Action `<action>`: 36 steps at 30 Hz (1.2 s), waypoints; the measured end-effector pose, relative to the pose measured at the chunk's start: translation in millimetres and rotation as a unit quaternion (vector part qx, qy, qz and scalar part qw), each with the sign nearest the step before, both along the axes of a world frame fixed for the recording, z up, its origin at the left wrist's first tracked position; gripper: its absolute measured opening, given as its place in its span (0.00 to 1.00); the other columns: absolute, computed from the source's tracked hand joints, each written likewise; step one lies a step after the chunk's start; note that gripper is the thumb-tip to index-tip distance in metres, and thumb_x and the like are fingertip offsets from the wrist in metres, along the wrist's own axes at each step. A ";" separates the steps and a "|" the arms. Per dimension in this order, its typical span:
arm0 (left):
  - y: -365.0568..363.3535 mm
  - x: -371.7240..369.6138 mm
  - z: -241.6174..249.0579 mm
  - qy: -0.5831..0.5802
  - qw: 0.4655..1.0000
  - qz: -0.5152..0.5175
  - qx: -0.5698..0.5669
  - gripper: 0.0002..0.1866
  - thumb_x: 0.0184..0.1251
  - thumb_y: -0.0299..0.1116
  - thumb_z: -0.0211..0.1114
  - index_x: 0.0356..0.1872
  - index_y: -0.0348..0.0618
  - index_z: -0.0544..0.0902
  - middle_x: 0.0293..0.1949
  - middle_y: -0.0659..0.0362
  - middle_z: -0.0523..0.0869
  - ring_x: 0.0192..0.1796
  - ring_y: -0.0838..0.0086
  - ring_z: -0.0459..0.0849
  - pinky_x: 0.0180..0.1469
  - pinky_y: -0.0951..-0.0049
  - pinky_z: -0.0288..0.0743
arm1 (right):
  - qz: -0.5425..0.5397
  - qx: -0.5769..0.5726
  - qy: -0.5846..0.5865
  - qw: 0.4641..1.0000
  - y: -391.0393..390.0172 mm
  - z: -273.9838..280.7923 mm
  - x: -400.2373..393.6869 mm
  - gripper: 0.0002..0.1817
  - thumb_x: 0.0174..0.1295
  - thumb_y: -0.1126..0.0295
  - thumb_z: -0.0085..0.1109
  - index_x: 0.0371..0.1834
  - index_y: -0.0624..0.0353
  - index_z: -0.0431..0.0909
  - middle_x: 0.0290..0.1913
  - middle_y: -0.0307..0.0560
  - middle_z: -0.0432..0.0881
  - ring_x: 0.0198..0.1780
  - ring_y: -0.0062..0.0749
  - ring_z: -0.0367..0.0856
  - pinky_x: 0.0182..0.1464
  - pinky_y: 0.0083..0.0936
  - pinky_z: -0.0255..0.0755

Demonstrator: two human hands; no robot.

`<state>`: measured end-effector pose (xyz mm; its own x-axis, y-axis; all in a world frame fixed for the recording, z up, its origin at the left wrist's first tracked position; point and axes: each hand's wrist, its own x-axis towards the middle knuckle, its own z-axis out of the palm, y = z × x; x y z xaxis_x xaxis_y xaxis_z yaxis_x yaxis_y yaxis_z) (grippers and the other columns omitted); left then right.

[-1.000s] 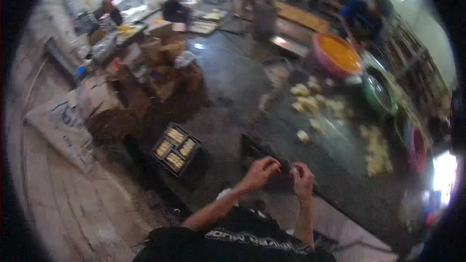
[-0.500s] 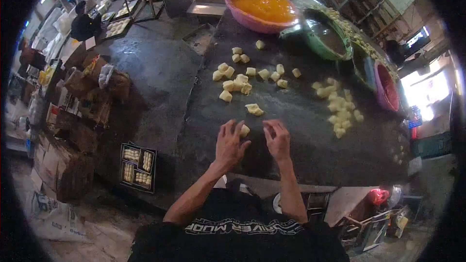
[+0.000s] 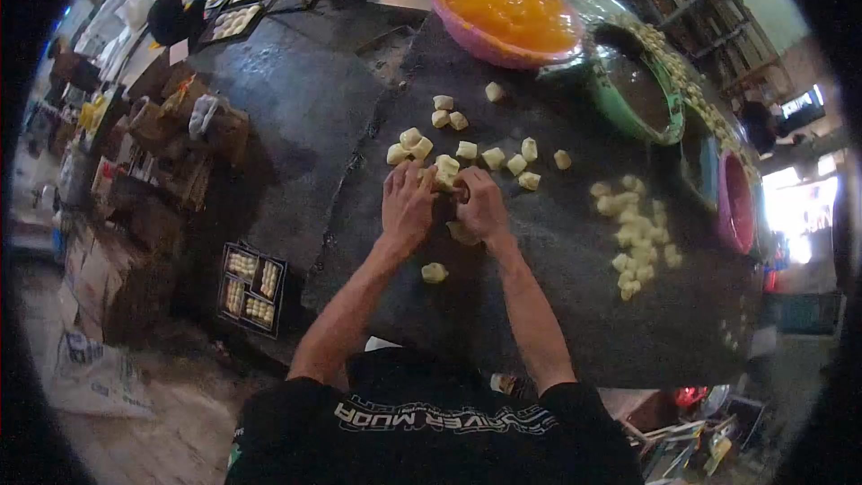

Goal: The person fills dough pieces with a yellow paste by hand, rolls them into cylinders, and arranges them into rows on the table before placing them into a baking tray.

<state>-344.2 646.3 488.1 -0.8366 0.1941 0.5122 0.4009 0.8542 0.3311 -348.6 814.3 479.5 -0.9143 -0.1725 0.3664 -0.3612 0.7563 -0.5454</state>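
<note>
My left hand (image 3: 409,211) and my right hand (image 3: 480,207) are close together over the dark worktable, fingers bent around a clump of pale dough pieces (image 3: 446,169). The fingertips partly cover this dough. Just below, between my wrists, lies a dough piece (image 3: 462,233), partly hidden by my right hand. Nearer to me sits a single dough lump (image 3: 434,272), touched by neither hand. Small dough pieces (image 3: 410,138) rest beyond my left fingers, and several more (image 3: 516,163) are scattered to the right.
A pink basin of orange filling (image 3: 507,13) stands at the table's far edge, beside a green basin (image 3: 637,85) and another pink basin (image 3: 736,202). Several shaped dough pieces (image 3: 637,233) lie to the right. Filled tins (image 3: 253,287) are at lower left. A person (image 3: 171,16) is in the background.
Both hands have moved forward to the dough clump and closer together. The lump that was between my hands now lies uncovered near me. The view has shifted somewhat.
</note>
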 end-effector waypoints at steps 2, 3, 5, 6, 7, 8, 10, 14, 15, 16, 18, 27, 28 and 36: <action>-4.5 -13.8 -11.6 -0.065 0.995 -0.062 -0.039 0.16 0.62 0.29 0.63 0.52 0.41 0.77 0.48 0.52 0.80 0.55 0.54 0.75 0.56 0.55 0.67 | 0.012 -0.114 -0.177 0.978 17.6 13.7 3.8 0.05 0.51 0.71 0.60 0.30 0.61 0.78 0.29 0.53 0.79 0.34 0.45 0.80 0.38 0.35 0.73; -9.1 -16.4 -12.2 -0.068 0.995 -0.058 -0.046 0.16 0.62 0.29 0.63 0.52 0.41 0.77 0.48 0.52 0.80 0.55 0.54 0.75 0.56 0.55 0.67 | 0.003 -0.157 -0.183 0.970 31.2 16.0 10.8 0.06 0.51 0.70 0.58 0.26 0.61 0.75 0.24 0.50 0.75 0.29 0.40 0.75 0.34 0.33 0.70; -15.8 -23.9 -11.1 -0.090 0.969 -0.145 0.176 0.11 0.68 0.29 0.58 0.49 0.40 0.77 0.40 0.52 0.79 0.47 0.60 0.79 0.50 0.60 0.72 | -0.007 -0.230 -0.219 0.948 73.1 25.2 30.9 0.08 0.50 0.67 0.56 0.22 0.60 0.71 0.20 0.43 0.68 0.24 0.29 0.67 0.29 0.29 0.64; -16.5 -19.4 -9.0 -0.090 0.970 -0.141 0.174 0.11 0.68 0.29 0.58 0.49 0.40 0.77 0.40 0.52 0.79 0.47 0.60 0.79 0.50 0.60 0.72 | -0.008 -0.261 -0.250 0.932 98.1 30.7 44.6 0.09 0.49 0.66 0.55 0.21 0.59 0.69 0.19 0.39 0.66 0.24 0.24 0.63 0.28 0.26 0.61; -17.9 -8.3 -3.5 -0.204 0.943 -0.085 0.247 0.08 0.72 0.30 0.55 0.47 0.40 0.76 0.40 0.56 0.79 0.46 0.66 0.80 0.48 0.63 0.73 | -0.007 -0.348 -0.272 0.897 121.4 31.2 58.7 0.09 0.47 0.67 0.54 0.20 0.58 0.66 0.20 0.37 0.66 0.24 0.23 0.62 0.28 0.25 0.58; -20.2 1.9 2.5 -0.315 0.895 -0.026 0.315 0.06 0.76 0.30 0.51 0.46 0.40 0.75 0.40 0.59 0.78 0.45 0.72 0.80 0.45 0.67 0.75 | -0.008 -0.434 -0.293 0.852 140.4 30.5 72.3 0.10 0.45 0.67 0.54 0.18 0.57 0.63 0.20 0.36 0.65 0.24 0.22 0.60 0.27 0.23 0.56; -22.7 17.4 12.1 -0.299 0.858 -0.021 0.417 0.06 0.77 0.31 0.51 0.45 0.40 0.74 0.39 0.61 0.76 0.43 0.75 0.79 0.43 0.70 0.76 | 0.060 -0.629 -0.197 0.750 165.4 32.1 91.4 0.10 0.42 0.68 0.52 0.19 0.55 0.60 0.20 0.36 0.61 0.23 0.23 0.56 0.27 0.24 0.52; -34.7 33.1 20.7 -0.177 0.791 -0.117 0.573 0.09 0.75 0.35 0.57 0.45 0.41 0.73 0.39 0.61 0.75 0.43 0.77 0.79 0.43 0.73 0.78 | 0.139 -0.794 -0.129 0.578 193.6 47.9 93.9 0.10 0.41 0.69 0.51 0.23 0.53 0.58 0.20 0.36 0.56 0.22 0.25 0.52 0.26 0.25 0.51; -26.8 37.2 32.3 -0.178 0.789 -0.118 0.576 0.09 0.75 0.35 0.57 0.45 0.41 0.73 0.39 0.61 0.75 0.43 0.77 0.79 0.43 0.73 0.78 | 0.116 -0.789 -0.106 0.594 188.4 60.5 90.6 0.11 0.43 0.69 0.51 0.26 0.53 0.59 0.22 0.36 0.56 0.22 0.26 0.52 0.26 0.26 0.51; -17.4 42.8 49.3 -0.219 0.719 -0.099 0.652 0.08 0.74 0.35 0.57 0.43 0.42 0.73 0.39 0.61 0.76 0.41 0.76 0.79 0.41 0.73 0.77 | 0.096 -0.783 -0.083 0.608 180.9 71.3 87.7 0.11 0.44 0.68 0.51 0.29 0.52 0.60 0.23 0.36 0.56 0.23 0.26 0.52 0.26 0.27 0.51; -25.4 47.3 38.0 -0.333 0.533 -0.187 0.755 0.14 0.72 0.40 0.58 0.49 0.41 0.75 0.47 0.55 0.78 0.48 0.67 0.81 0.50 0.66 0.77 | 0.104 -0.787 -0.085 0.602 161.8 84.4 82.5 0.12 0.46 0.67 0.53 0.30 0.52 0.60 0.26 0.37 0.58 0.24 0.26 0.52 0.27 0.26 0.51; 41.4 75.2 60.0 -0.292 0.818 -0.324 0.374 0.34 0.73 0.53 0.56 0.71 0.42 0.62 0.70 0.47 0.66 0.74 0.56 0.62 0.74 0.54 0.54 | 0.109 -0.601 -0.119 0.783 50.7 115.3 76.1 0.18 0.55 0.82 0.60 0.40 0.51 0.62 0.35 0.38 0.69 0.35 0.19 0.73 0.33 0.18 0.72; 44.2 85.2 68.8 -0.339 0.786 -0.297 0.423 0.28 0.74 0.48 0.58 0.66 0.40 0.70 0.60 0.50 0.76 0.62 0.63 0.75 0.63 0.61 0.68 | 0.094 -0.573 -0.126 0.804 42.5 115.0 76.3 0.19 0.55 0.82 0.60 0.41 0.51 0.61 0.35 0.38 0.70 0.35 0.19 0.73 0.34 0.17 0.72; -41.6 76.1 60.8 -0.414 0.776 -0.214 0.425 0.11 0.76 0.37 0.57 0.41 0.39 0.81 0.31 0.64 0.80 0.34 0.81 0.77 0.38 0.75 0.72 | -0.046 -0.705 0.007 0.708 83.1 138.7 94.9 0.18 0.50 0.87 0.57 0.38 0.53 0.64 0.37 0.39 0.68 0.36 0.24 0.70 0.38 0.22 0.76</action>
<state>-268.1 604.7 548.9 -0.8994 0.4312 -0.0721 -0.0636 0.0340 0.9974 -253.7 897.4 618.3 -0.8922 0.4341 0.1249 -0.3594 -0.5147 -0.7784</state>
